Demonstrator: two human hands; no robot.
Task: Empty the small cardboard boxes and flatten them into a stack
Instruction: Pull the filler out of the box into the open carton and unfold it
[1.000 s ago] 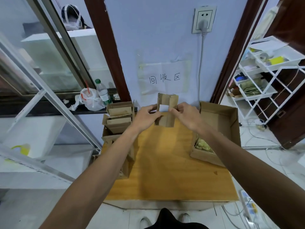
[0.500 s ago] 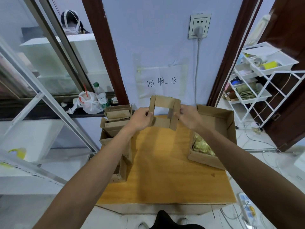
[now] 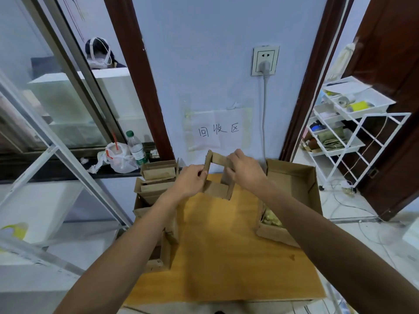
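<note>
Both hands are up over the far end of the wooden table point(image 3: 222, 245), seen from the head camera. The left hand point(image 3: 189, 181) grips the left wall of a small cardboard box point(image 3: 216, 189), with its fingers curled round the edge. The right hand point(image 3: 244, 172) grips the top right corner. The box is between them, off the table, open like a square ring. Left of the left hand is a pile of small boxes point(image 3: 158, 175). Right of the right hand is a big open box point(image 3: 292, 177) with yellow things point(image 3: 271, 219) inside.
</note>
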